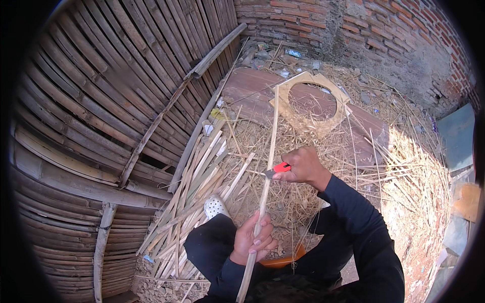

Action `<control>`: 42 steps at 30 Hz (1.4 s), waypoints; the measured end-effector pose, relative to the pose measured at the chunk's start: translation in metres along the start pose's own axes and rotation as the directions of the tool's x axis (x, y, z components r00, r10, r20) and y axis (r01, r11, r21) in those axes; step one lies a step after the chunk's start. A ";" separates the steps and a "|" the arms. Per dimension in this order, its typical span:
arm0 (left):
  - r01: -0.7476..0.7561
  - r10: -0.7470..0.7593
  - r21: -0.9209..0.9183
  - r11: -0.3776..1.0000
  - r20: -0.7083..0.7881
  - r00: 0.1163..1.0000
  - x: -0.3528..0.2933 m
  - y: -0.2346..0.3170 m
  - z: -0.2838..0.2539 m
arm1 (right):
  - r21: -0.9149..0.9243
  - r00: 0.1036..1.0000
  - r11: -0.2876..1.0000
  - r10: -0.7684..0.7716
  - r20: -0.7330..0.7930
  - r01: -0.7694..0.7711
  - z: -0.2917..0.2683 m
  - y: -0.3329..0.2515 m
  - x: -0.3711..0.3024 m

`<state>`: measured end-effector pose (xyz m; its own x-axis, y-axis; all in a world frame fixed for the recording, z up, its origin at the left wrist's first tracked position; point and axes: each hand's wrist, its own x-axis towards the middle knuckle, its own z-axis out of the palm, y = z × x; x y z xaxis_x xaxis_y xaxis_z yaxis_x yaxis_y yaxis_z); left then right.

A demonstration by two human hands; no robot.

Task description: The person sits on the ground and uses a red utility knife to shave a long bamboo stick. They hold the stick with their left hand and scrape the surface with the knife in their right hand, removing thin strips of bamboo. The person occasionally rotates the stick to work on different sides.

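A long, pale bamboo strip (264, 194) runs upright through the middle of the head view, from between my knees toward the far board. My left hand (253, 237) is wrapped round its lower part. Higher up, my right hand (301, 165) grips a red utility knife (282, 167), with the thumb along its body. The knife's dark blade (269, 173) lies against the strip's edge. Whether it has cut in is too small to tell.
Split bamboo strips (202, 177) lie piled at my left, beside my white clog (216, 206). Shavings (323, 146) cover the ground. A wooden board with a round hole (285, 108) lies ahead on a reddish-brown panel (242, 83). A bamboo wall (101, 91) stands left, a brick wall (404, 45) behind.
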<state>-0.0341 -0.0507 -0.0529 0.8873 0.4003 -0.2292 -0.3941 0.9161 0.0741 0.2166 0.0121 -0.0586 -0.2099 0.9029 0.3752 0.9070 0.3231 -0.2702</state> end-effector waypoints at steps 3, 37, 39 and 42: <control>0.025 -0.025 0.045 0.999 -0.010 1.000 0.000 -0.003 0.001 | -0.055 0.997 0.996 0.074 -0.030 -0.076 0.000 0.008 0.004; -0.010 0.146 0.438 0.899 -0.277 0.950 -0.009 0.003 0.010 | 0.147 0.993 0.989 0.005 0.122 -0.023 0.011 -0.044 -0.035; -0.016 0.116 0.366 0.930 -0.252 0.961 -0.008 0.004 0.010 | 0.134 0.993 0.991 -0.009 0.122 -0.008 0.010 -0.038 -0.031; -0.049 0.117 0.280 0.959 -0.233 0.965 -0.007 0.002 0.001 | 0.053 0.997 0.999 -0.004 0.077 0.000 0.007 -0.023 -0.015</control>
<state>-0.0410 -0.0512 -0.0499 0.7544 0.4883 -0.4387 -0.3545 0.8655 0.3539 0.1963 -0.0071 -0.0644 -0.2414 0.9206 0.3068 0.8861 0.3381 -0.3171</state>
